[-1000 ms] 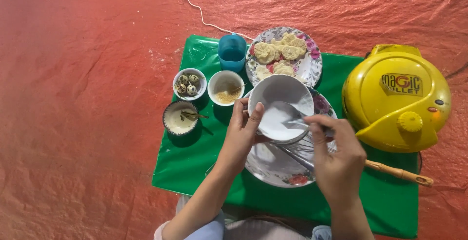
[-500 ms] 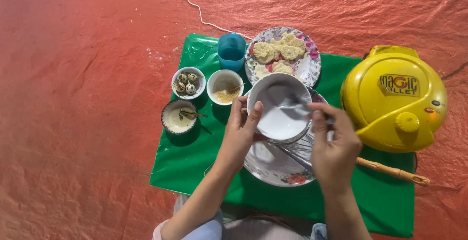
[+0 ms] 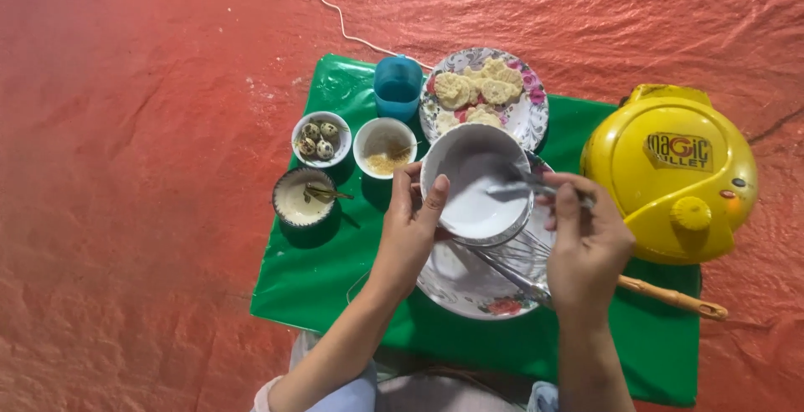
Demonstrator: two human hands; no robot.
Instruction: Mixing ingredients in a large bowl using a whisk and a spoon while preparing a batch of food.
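Currently — left hand [image 3: 412, 226] grips white bowl [image 3: 476, 184] by its 9 o'clock rim, tilted over floral plate [image 3: 469, 282]; right hand [image 3: 586, 244] pinches a spoon [image 3: 523, 184] dipped in the white batter. Risk: tilt too steep, batter slops over the lip; whisk [image 3: 586, 274] under the wrist could get knocked. Surface: green mat [image 3: 335, 261] on red tarp [image 3: 126, 169], floor level. Yellow cooker [image 3: 670, 173] at 3 o'clock, egg bowl [image 3: 322, 138] at 10.

left hand [image 3: 410, 224] cupped, right hand [image 3: 586, 240] pinching
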